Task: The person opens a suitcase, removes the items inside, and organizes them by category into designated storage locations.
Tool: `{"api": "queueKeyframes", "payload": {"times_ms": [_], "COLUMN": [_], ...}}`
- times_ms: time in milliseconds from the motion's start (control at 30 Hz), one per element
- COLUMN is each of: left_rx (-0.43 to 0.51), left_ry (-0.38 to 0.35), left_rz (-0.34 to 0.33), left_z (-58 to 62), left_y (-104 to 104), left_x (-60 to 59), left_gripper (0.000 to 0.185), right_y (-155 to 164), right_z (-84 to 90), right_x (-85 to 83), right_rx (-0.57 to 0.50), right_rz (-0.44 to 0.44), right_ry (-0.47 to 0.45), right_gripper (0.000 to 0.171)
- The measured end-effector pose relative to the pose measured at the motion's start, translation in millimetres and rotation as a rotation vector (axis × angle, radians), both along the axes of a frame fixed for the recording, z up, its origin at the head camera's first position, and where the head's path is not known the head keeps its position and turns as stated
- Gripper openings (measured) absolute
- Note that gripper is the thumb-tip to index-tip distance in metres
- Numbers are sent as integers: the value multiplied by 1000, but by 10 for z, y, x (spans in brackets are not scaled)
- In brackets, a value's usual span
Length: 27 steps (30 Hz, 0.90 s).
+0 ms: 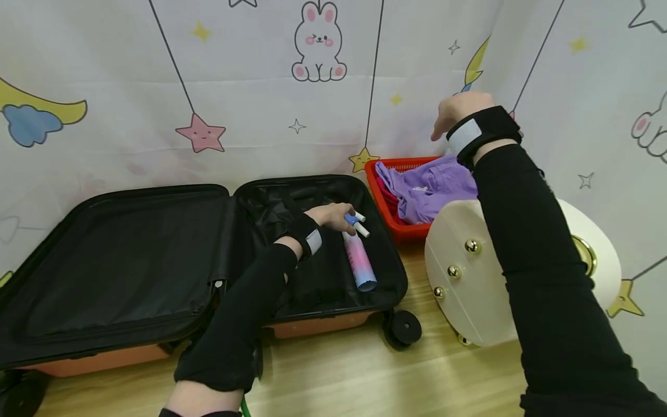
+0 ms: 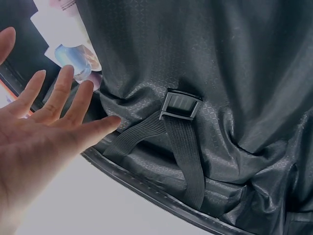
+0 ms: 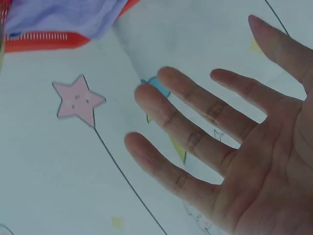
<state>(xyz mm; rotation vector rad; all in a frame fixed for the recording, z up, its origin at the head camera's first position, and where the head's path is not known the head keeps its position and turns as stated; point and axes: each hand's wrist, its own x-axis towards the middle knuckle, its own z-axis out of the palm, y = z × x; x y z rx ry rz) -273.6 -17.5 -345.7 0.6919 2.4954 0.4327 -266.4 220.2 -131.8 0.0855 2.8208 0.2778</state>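
Note:
My left hand (image 1: 333,216) hovers over the right half of an open suitcase (image 1: 292,304), its fingers spread and holding nothing in the left wrist view. Just by its fingertips lie small white-and-blue items (image 1: 359,226), partly hidden by the hand, and a pink-to-blue cylindrical bottle (image 1: 359,262). A black strap with a buckle (image 2: 181,104) crosses the suitcase lining. My right hand (image 1: 461,110) is raised above a red basket (image 1: 409,231). In the right wrist view its fingers are apart and straight, with nothing held. Folded purple clothing (image 1: 432,185) lies in the basket.
The suitcase's left half (image 1: 120,260) lies flat with its black lining showing. A cream round-sided object with gold knobs (image 1: 471,246) stands right of the suitcase, partly behind my right arm. A patterned white curtain (image 1: 260,87) hangs behind, and the floor (image 1: 333,370) is wood-coloured.

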Motion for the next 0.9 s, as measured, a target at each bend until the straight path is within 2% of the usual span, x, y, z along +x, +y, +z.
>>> {"api": "queueKeyframes", "payload": {"times_ms": [133,267,367,500,600,733,800,900], "left_rx": [16,14,-1,20,43,18,-8,-63], "left_ry": [-22,-38,-42,-85,-115,-74,-62,-61], "left_rz": [-15,-36,-101,-221,-264,-243,-228,-240], "left_z": [-1,9,52,167,246,266,238,157], "left_y": [-9,-46,-63,-44,-42,-98,-134,-152], "left_x": [22,77,165,317,385,391,395,436], "left_gripper": [61,62,64,67,68,67,68,75], "right_y": [121,312,527,829,966,998,978,945], "right_z": [156,229,222,173,62,-122,-200,-279], "right_x": [51,194,345,463,485,492,489,504], "right_rx": [118,107,23,-119,-234,-358,-395,-426], "right_rz": [17,27,23,25,51,103,136,188], "right_ry": [-60,-142,-190,-307,-425,-498,-492,-441], "right_gripper": [74,78,75,76,65,39,29,21]}}
